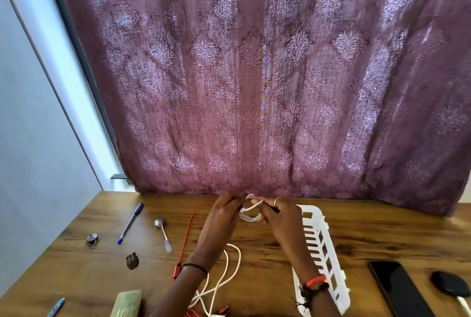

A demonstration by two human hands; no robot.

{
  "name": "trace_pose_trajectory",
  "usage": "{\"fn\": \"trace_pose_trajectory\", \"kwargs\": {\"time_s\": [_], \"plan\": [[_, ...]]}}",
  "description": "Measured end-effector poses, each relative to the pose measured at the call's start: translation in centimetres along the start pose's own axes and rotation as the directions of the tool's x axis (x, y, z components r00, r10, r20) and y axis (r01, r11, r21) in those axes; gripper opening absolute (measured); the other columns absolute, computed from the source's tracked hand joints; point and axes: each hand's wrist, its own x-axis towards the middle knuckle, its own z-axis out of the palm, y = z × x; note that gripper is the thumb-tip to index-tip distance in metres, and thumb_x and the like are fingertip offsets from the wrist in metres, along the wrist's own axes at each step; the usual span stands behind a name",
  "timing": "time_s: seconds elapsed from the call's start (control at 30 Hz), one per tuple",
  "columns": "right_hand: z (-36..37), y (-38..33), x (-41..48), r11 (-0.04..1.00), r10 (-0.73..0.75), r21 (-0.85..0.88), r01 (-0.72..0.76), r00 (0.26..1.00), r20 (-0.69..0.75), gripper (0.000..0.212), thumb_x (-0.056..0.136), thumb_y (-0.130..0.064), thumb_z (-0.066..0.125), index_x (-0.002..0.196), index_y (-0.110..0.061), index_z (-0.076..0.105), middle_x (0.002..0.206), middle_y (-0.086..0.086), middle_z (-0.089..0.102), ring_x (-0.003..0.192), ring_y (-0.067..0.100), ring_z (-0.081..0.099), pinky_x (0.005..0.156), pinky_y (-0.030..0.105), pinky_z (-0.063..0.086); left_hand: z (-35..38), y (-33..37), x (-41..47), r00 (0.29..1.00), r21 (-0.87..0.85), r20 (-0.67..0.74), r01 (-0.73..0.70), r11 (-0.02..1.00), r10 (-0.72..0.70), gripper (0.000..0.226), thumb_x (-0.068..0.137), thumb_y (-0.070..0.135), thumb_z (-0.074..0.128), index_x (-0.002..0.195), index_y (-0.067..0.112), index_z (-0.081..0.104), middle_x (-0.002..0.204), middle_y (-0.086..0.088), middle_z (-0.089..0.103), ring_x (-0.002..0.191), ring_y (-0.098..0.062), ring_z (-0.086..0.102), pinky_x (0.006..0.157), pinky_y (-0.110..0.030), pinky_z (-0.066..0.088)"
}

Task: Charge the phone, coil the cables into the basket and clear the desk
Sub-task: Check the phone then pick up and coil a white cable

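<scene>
Two hands hold one white cable [251, 216]: the left hand [224, 212] and right hand [277, 213] each grip its small coil between them. Nothing seems stowed yet; the basket [319, 237] beside the right hand, red cable [187, 235], phone [400, 291] and pen [130, 222] wait.

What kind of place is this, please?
Probably a room in a home: a wooden desk stands before a purple patterned curtain, with a phone, a pen, a spoon and a white basket on it.
</scene>
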Motion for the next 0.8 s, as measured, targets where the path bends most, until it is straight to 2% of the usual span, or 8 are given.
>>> {"fn": "trace_pose_trajectory", "kwargs": {"time_s": [0.07,0.17,0.23,0.33,0.5,0.67,0.73,0.8], "plan": [[-0.6,-0.3,-0.1,0.956,0.120,0.250,-0.154,0.982,0.149,0.017,0.082,-0.016,0.069,0.083,-0.032,0.076,0.066,-0.012,0.072,0.062,-0.002,0.066,0.061,0.004,0.044,-0.2,-0.5,0.0,0.999,-0.026,-0.011,0.045,0.999,-0.046,0.023,0.089,0.008,0.052,0.107,0.010,0.067,0.102,-0.002,0.064,0.094,-0.008,0.057,0.084,-0.012,0.040],[-0.9,-0.5,-0.3,0.726,0.247,0.567,-0.389,0.917,0.313,0.018,0.086,-0.002,0.060,0.101,-0.002,0.071,0.090,0.011,0.075,0.084,0.013,0.072,0.070,0.015,0.054,-0.5,-1.4,0.0,0.995,-0.054,-0.013,0.100,0.994,-0.101,0.023,0.092,0.012,0.053,0.111,0.014,0.067,0.101,0.002,0.063,0.092,-0.009,0.062,0.082,-0.022,0.046],[-1.2,-0.8,-0.3,0.552,0.271,0.671,-0.495,0.868,0.417,0.021,0.090,0.001,0.051,0.103,0.006,0.067,0.095,0.020,0.072,0.087,0.021,0.072,0.067,0.020,0.056,-0.8,-1.5,0.2,0.995,-0.069,-0.019,0.092,0.993,-0.093,0.023,0.091,0.012,0.054,0.110,0.015,0.067,0.101,0.005,0.065,0.092,-0.005,0.061,0.082,-0.016,0.044],[-1.2,-1.0,-0.1,0.456,0.277,0.699,-0.550,0.835,0.476,0.021,0.085,-0.006,0.058,0.101,0.004,0.067,0.090,0.018,0.072,0.080,0.020,0.072,0.061,0.020,0.056,-1.0,-1.6,0.4,0.995,-0.095,-0.019,0.093,0.991,-0.095,0.023,0.087,0.009,0.059,0.107,0.012,0.069,0.100,0.013,0.062,0.093,0.007,0.055,0.080,0.002,0.036],[-1.0,-0.5,-0.1,0.552,0.287,0.641,-0.533,0.843,0.454,0.017,0.085,0.002,0.059,0.096,-0.005,0.070,0.080,0.008,0.072,0.055,0.002,0.056,0.052,0.011,0.047,-1.5,-2.1,0.5,0.985,-0.206,0.105,0.153,0.967,-0.134,0.030,0.088,0.016,0.062,0.118,0.019,0.065,0.107,0.009,0.064,0.099,-0.001,0.059,0.083,-0.003,0.039],[-2.0,0.1,-0.1,0.763,0.205,0.474,-0.440,0.860,0.468,0.024,0.088,0.001,0.057,0.110,-0.005,0.065,0.099,0.012,0.073,0.072,0.010,0.057,0.062,0.015,0.045,-1.5,-2.6,0.0,0.973,-0.174,0.182,0.172,0.970,-0.140,0.022,0.090,0.019,0.060,0.109,0.011,0.068,0.108,-0.001,0.064,0.094,-0.020,0.064,0.082,-0.025,0.048],[-2.5,0.2,0.1,0.827,0.173,0.398,-0.397,0.854,0.491,0.027,0.089,0.002,0.055,0.113,-0.009,0.063,0.102,0.011,0.072,0.082,0.010,0.064,0.067,0.016,0.047,-1.6,-2.6,-0.1,0.974,-0.172,0.190,0.158,0.972,-0.125,0.028,0.092,0.019,0.057,0.118,0.017,0.064,0.115,0.004,0.062,0.101,-0.011,0.062,0.087,-0.026,0.049],[-2.8,0.4,0.3,0.903,0.195,0.269,-0.334,0.879,0.435,0.027,0.088,0.001,0.057,0.112,-0.010,0.062,0.092,0.009,0.073,0.073,0.008,0.064,0.068,0.017,0.049,-1.5,-2.4,-0.1,0.974,-0.184,0.202,0.137,0.973,-0.099,0.038,0.093,0.016,0.055,0.130,0.024,0.055,0.121,0.012,0.058,0.109,0.001,0.057,0.089,-0.012,0.044]]}}
